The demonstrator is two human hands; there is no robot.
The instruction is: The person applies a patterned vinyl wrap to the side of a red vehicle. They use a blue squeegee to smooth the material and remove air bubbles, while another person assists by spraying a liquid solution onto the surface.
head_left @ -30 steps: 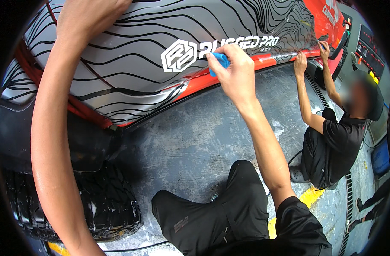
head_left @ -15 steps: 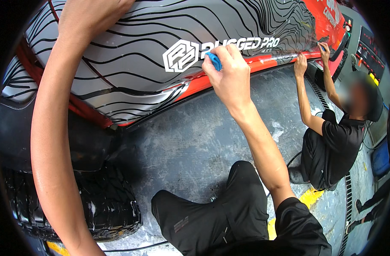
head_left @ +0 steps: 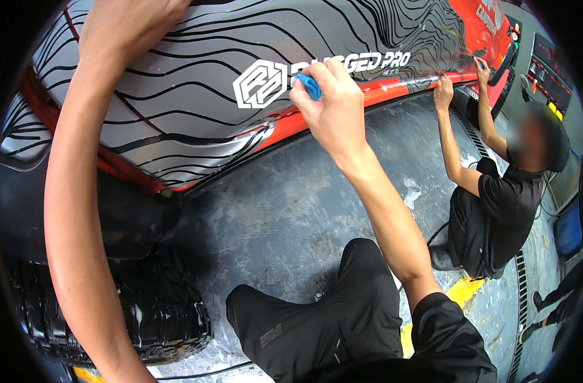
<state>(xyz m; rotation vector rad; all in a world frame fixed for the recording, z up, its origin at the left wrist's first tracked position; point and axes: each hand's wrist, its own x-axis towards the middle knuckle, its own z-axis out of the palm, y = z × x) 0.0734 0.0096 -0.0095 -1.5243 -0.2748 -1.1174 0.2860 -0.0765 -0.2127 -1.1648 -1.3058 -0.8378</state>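
Note:
My right hand (head_left: 332,102) is closed, with a small blue folded piece (head_left: 309,87) pinched between thumb and fingers. The piece looks soft, like cloth; its exact kind I cannot make out. It is held at the lower side panel (head_left: 196,76) of a vehicle, grey with black wavy lines, just right of a white hexagonal emblem (head_left: 261,84). The fingertips cover part of the white lettering. At the upper left, my left hand (head_left: 135,22) reaches up by the same panel. The top edge of the picture cuts off its fingers.
A black treaded tyre (head_left: 113,309) stands at lower left, under a dark wheel arch (head_left: 81,210). To the right, a crouching person (head_left: 508,198) in dark clothes has both hands at the red lower edge (head_left: 400,89). A black hose and a drain grate (head_left: 520,287) run along the floor.
The view has shifted a little, moving the panel left in the picture. My right hand has moved slightly left with the blue piece, a bit closer to the emblem.

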